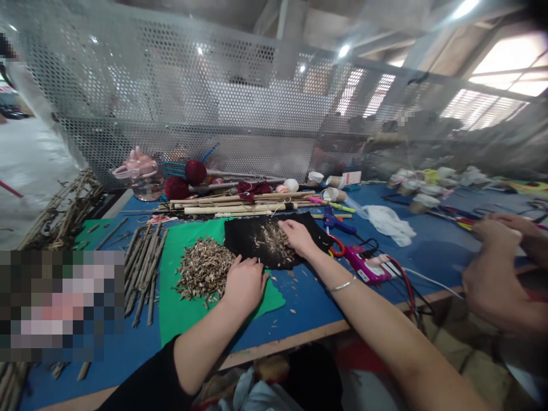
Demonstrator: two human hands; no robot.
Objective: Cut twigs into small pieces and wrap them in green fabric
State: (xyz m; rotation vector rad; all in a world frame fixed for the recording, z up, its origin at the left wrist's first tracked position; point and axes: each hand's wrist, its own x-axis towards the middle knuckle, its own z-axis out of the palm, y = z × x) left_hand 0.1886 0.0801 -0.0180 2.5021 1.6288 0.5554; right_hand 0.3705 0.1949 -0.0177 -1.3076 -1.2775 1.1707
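Note:
My left hand (246, 281) rests at the right edge of a heap of short cut twig pieces (203, 267), its fingers lying over the green cloth (174, 319). On the black cloth (240, 234) behind it, small wood chips and dust (274, 240) are scattered. My right hand (295, 237) is over the right part of those chips, fingers bent down together; what they hold, if anything, is too small to make out. A silver bangle circles the right wrist.
Long twigs (143, 262) lie left of the green cloth. Sticks (240, 206) and dark red balls (196, 171) lie behind. Rightward are a blue glue gun (338, 221), a magenta device (366, 265), white cloth (389, 224) and another person's hands (492, 257).

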